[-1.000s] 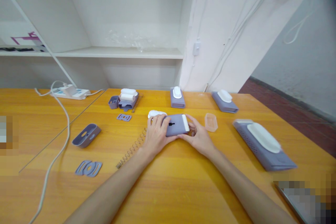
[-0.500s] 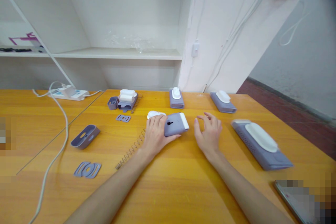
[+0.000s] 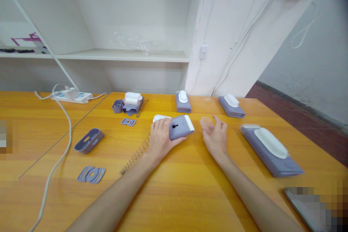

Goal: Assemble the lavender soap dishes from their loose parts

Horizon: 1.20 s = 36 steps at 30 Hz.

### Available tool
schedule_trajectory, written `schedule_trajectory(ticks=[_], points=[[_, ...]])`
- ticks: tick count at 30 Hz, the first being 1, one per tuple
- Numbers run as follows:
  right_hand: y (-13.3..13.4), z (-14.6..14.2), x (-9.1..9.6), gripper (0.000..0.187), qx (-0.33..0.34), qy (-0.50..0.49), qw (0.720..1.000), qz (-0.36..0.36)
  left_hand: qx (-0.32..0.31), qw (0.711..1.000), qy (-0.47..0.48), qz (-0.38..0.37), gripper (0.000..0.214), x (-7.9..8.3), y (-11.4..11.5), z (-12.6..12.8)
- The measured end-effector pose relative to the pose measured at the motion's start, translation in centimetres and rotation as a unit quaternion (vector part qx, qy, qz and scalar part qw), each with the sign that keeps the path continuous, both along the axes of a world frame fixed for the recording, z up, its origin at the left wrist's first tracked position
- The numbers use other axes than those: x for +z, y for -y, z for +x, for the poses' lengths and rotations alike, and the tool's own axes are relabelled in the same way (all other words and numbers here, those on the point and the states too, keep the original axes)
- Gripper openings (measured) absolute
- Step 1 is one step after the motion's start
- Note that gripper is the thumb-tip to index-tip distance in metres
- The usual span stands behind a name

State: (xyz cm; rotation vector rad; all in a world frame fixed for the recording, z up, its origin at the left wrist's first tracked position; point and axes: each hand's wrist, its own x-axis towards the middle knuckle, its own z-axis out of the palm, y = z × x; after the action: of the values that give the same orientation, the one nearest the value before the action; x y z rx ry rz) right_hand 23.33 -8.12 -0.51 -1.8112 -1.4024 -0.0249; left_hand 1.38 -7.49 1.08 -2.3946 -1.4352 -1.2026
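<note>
My left hand point(image 3: 161, 136) is wrapped round a lilac plastic casing point(image 3: 181, 127) with a white end and a small black slot, holding it tilted over the table. A white ribbed part point(image 3: 160, 117) shows just behind these fingers. To the right of the casing, apart from it, my right hand point(image 3: 216, 136) has its fingers bent and spread. Its thumb and forefinger are smeared into a pale patch, and no object can be made out there. A long coil spring point(image 3: 137, 154) lies by my left forearm, partly hidden behind the hand.
Lilac casings with white tops stand at the back point(image 3: 183, 106), back right point(image 3: 231, 110) and right point(image 3: 272, 148). On the left lie a hollow lilac shell point(image 3: 89, 144), flat lilac pieces point(image 3: 91, 174) and a white cable point(image 3: 69, 130). A phone-like device point(image 3: 307, 206) lies front right.
The fingers of my right hand have moved and blurred, the hand staying about where it was. My left hand keeps its hold on the casing, which has shifted very slightly.
</note>
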Motion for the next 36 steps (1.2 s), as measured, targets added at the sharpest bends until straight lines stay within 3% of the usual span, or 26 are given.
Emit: schedule_trajectory(ticks=[3, 6, 10, 14, 18, 22, 28, 36], points=[[0.2, -0.6, 0.4, 0.067, 0.142, -0.029, 0.989, 0.02, 0.021, 1.0, 0.008, 0.0, 0.069, 0.0, 0.0, 0.0], [0.8, -1.1, 1.1, 0.073, 0.277, -0.048, 0.96, -0.011, 0.045, 0.999, 0.024, 0.002, 0.068, 0.1, -0.1, -0.1], [1.5, -1.4, 2.0, 0.072, 0.36, -0.122, 0.922, -0.068, 0.073, 0.996, 0.042, 0.002, 0.069, 0.1, -0.4, -0.1], [1.0, -1.1, 2.0, 0.076, 0.34, -0.257, 0.902, -0.068, 0.053, 0.998, 0.038, -0.001, 0.07, 0.0, -0.4, -0.1], [0.1, -0.7, 1.7, 0.075, 0.285, -0.332, 0.899, -0.032, -0.018, 1.0, 0.007, -0.009, 0.071, 0.2, 0.0, 0.1], [-0.1, -0.8, 1.6, 0.068, 0.26, -0.351, 0.899, -0.032, -0.068, 0.997, -0.023, -0.01, 0.069, 0.5, 0.2, 0.2], [-0.1, -1.1, 1.6, 0.04, 0.271, -0.334, 0.902, -0.04, -0.077, 0.997, -0.013, -0.006, 0.069, 0.5, 0.1, 0.0], [-0.2, -1.1, 1.4, 0.04, 0.246, -0.367, 0.897, -0.019, -0.078, 0.997, -0.028, -0.008, 0.068, 0.5, 0.1, 0.0]])
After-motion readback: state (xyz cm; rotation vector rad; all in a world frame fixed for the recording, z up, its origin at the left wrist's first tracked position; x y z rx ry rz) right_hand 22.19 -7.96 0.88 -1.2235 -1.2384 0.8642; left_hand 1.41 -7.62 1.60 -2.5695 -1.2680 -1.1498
